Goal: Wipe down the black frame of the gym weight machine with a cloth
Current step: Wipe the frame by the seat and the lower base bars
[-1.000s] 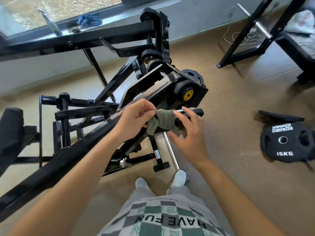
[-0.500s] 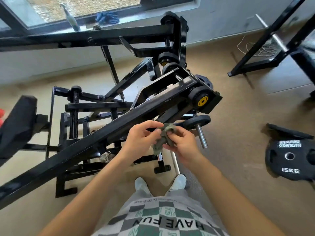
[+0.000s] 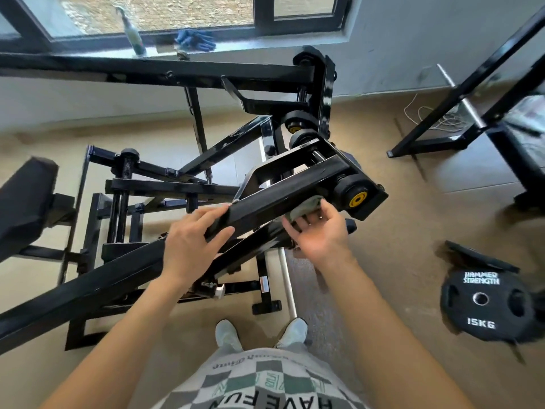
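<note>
The black frame of the weight machine fills the middle of the head view, with a long square arm running from lower left up to a black roller with a yellow hub. My left hand grips that arm, thumb under and fingers over its top. My right hand presses a grey-green cloth against the arm's underside, just below the roller. Most of the cloth is hidden behind the arm and my fingers.
A black 15 kg weight plate lies on the tan floor at right. Another black rack with a steel bar stands at upper right. A black pad sticks out at left. A bottle and blue gloves sit on the window sill.
Both hands held the cloth in front of me before. Now my left hand has let go and gripped the arm, and my right hand has carried the cloth up under it.
</note>
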